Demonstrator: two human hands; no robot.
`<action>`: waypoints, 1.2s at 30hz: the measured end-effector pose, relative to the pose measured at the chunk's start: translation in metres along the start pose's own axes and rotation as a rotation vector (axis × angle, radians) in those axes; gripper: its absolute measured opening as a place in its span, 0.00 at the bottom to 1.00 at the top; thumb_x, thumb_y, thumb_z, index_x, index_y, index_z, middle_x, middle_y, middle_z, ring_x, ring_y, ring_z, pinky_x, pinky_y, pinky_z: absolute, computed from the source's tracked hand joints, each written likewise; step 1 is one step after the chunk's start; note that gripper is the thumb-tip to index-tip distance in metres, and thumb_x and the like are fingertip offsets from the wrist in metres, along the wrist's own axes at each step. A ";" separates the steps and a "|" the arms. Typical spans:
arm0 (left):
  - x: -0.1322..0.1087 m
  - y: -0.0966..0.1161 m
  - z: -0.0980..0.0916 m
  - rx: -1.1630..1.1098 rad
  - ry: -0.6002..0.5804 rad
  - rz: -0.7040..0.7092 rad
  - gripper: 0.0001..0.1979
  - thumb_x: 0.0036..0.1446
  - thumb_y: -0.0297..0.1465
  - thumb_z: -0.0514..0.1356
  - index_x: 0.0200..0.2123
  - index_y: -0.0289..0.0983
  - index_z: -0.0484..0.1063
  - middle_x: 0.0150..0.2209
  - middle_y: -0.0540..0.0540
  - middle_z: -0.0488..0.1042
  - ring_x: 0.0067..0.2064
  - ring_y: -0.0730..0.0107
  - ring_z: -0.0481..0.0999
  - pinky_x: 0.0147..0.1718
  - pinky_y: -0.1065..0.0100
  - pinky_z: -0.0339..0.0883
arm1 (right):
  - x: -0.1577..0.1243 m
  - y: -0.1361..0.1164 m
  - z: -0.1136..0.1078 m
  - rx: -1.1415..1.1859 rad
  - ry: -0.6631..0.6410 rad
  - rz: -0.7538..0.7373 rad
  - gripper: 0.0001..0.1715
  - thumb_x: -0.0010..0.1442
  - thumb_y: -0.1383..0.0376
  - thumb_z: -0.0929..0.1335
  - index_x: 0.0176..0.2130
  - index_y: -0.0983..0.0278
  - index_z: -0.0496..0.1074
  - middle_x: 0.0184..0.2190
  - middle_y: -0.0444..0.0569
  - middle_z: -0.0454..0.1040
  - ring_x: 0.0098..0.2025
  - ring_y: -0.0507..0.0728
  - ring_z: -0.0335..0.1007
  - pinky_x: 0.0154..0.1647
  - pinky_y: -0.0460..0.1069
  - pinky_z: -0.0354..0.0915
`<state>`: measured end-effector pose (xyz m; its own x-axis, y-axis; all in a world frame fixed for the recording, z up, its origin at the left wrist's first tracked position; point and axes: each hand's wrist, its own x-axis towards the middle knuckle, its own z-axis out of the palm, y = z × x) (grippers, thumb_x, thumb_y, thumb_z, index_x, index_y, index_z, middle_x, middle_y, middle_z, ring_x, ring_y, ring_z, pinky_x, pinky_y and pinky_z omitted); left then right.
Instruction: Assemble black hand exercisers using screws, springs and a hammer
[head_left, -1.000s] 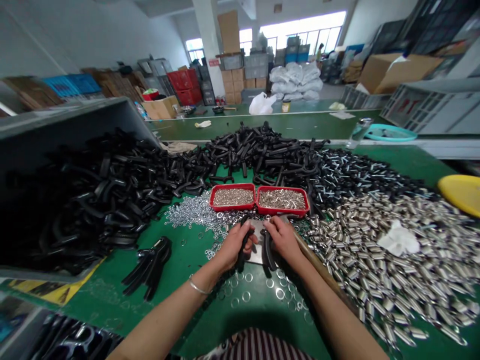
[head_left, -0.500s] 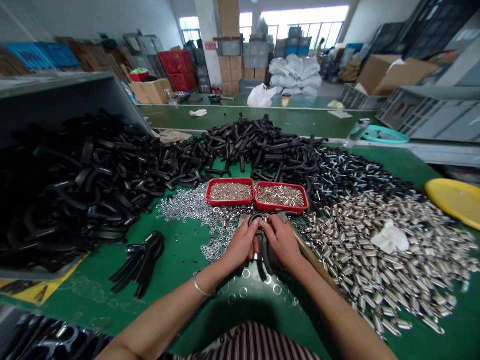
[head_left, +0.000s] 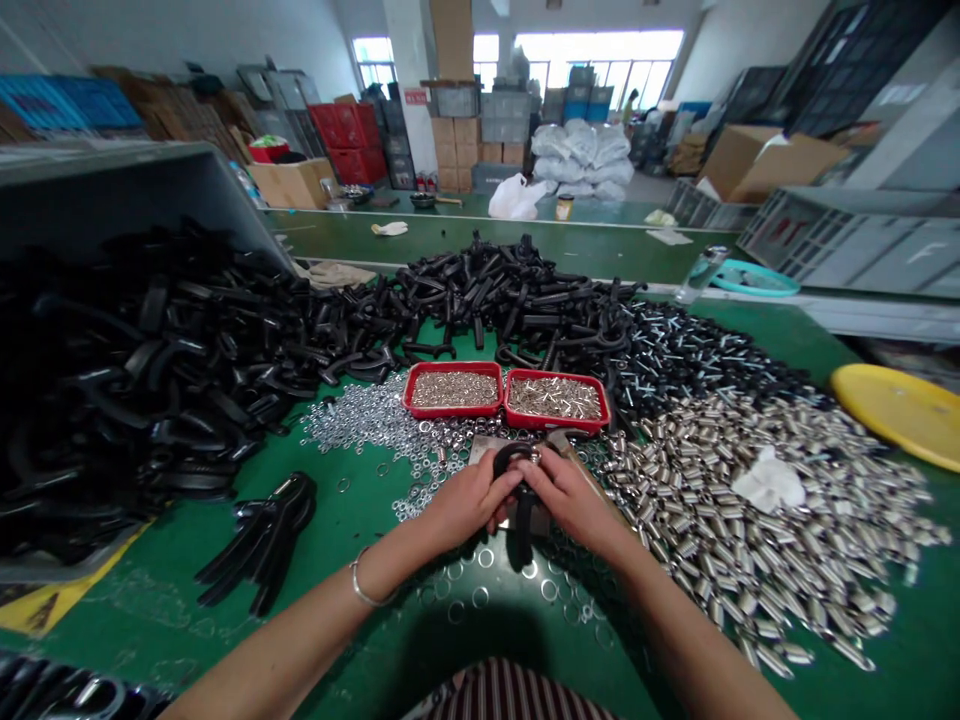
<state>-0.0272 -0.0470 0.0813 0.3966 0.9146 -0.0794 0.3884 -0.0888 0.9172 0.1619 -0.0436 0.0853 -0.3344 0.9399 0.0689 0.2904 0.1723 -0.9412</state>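
Both hands close around one curved black handle-like part (head_left: 523,540), its hooked top showing above the fingers and its shaft hanging below. My left hand (head_left: 480,497) grips its left side, thumb pointing to the middle. On the other side my right hand (head_left: 562,490) pinches near the top, by a small shiny metal piece (head_left: 535,455). Beneath them lies a metal plate (head_left: 486,448). A hammer (head_left: 564,440) rests just behind the right hand, its handle partly covered by the forearm. Flat metal rings (head_left: 480,597) are scattered on the green table nearer my body.
Two red trays (head_left: 454,411) of small metal pins stand beyond the hands. Silver nuts or washers (head_left: 352,420) spread left, metal springs (head_left: 720,500) right, black bolts (head_left: 697,355) behind them. Black parts (head_left: 502,290) are heaped at the back and in a grey crate (head_left: 247,200); several lie (head_left: 262,540) at left.
The black part has turned in my hands; its shaft now hangs nearly straight down and the hooked top shows more. The right fingers have shifted near its top. The view has shifted slightly.
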 end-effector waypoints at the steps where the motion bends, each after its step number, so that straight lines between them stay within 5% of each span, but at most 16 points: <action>1: -0.001 -0.001 -0.002 0.051 -0.016 0.007 0.20 0.61 0.48 0.58 0.45 0.39 0.69 0.20 0.49 0.71 0.22 0.62 0.72 0.27 0.65 0.62 | -0.002 0.003 0.002 0.062 -0.059 0.033 0.15 0.67 0.53 0.63 0.39 0.59 0.71 0.32 0.45 0.73 0.30 0.55 0.68 0.32 0.48 0.62; 6: 0.006 -0.023 -0.005 0.231 0.005 0.078 0.25 0.43 0.49 0.71 0.39 0.40 0.72 0.28 0.45 0.74 0.26 0.58 0.74 0.26 0.65 0.63 | -0.007 0.033 0.022 0.128 -0.123 0.207 0.19 0.68 0.49 0.60 0.38 0.60 0.69 0.22 0.41 0.67 0.18 0.51 0.59 0.20 0.47 0.56; 11: 0.036 -0.041 -0.012 0.257 0.077 0.101 0.22 0.41 0.51 0.71 0.29 0.41 0.72 0.24 0.47 0.72 0.25 0.59 0.74 0.27 0.66 0.65 | 0.022 0.036 -0.003 -0.381 0.004 0.016 0.14 0.65 0.55 0.66 0.44 0.61 0.72 0.35 0.51 0.76 0.35 0.60 0.71 0.36 0.53 0.65; 14: 0.055 -0.034 -0.022 0.488 0.015 0.090 0.20 0.44 0.51 0.69 0.22 0.41 0.70 0.21 0.45 0.71 0.29 0.55 0.76 0.33 0.63 0.68 | 0.049 0.027 -0.044 -0.706 0.145 -0.170 0.11 0.65 0.59 0.67 0.43 0.61 0.75 0.41 0.53 0.75 0.46 0.62 0.68 0.47 0.55 0.63; 17: 0.087 -0.014 -0.031 0.753 -0.026 0.136 0.18 0.53 0.47 0.65 0.23 0.39 0.73 0.24 0.41 0.73 0.35 0.50 0.78 0.39 0.59 0.68 | 0.079 0.029 -0.074 -0.963 0.180 -0.184 0.11 0.66 0.61 0.66 0.37 0.61 0.78 0.39 0.54 0.74 0.46 0.63 0.65 0.46 0.54 0.62; 21: 0.147 0.009 -0.032 0.933 0.027 0.258 0.07 0.60 0.29 0.60 0.35 0.34 0.78 0.36 0.36 0.78 0.44 0.51 0.78 0.45 0.59 0.67 | 0.116 0.044 -0.076 -1.197 0.092 -0.127 0.10 0.63 0.61 0.69 0.34 0.64 0.78 0.35 0.57 0.74 0.43 0.64 0.64 0.38 0.53 0.62; 25: 0.186 0.005 -0.022 0.951 0.002 0.272 0.05 0.56 0.22 0.61 0.32 0.32 0.78 0.36 0.34 0.79 0.44 0.53 0.78 0.48 0.60 0.66 | 0.134 0.058 -0.063 -1.220 0.073 -0.133 0.04 0.61 0.66 0.70 0.36 0.65 0.76 0.37 0.57 0.74 0.42 0.63 0.64 0.37 0.52 0.61; 36: 0.173 -0.017 -0.014 0.780 0.179 0.303 0.10 0.62 0.26 0.58 0.45 0.34 0.76 0.43 0.39 0.77 0.47 0.59 0.75 0.50 0.61 0.66 | 0.131 0.075 -0.057 -1.146 0.157 -0.163 0.15 0.67 0.71 0.59 0.43 0.67 0.74 0.40 0.61 0.74 0.46 0.65 0.64 0.44 0.55 0.61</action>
<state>0.0231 0.1189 0.0576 0.4643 0.8500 0.2489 0.7740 -0.5260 0.3524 0.1911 0.1093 0.0425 -0.3510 0.8946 0.2767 0.9205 0.3838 -0.0733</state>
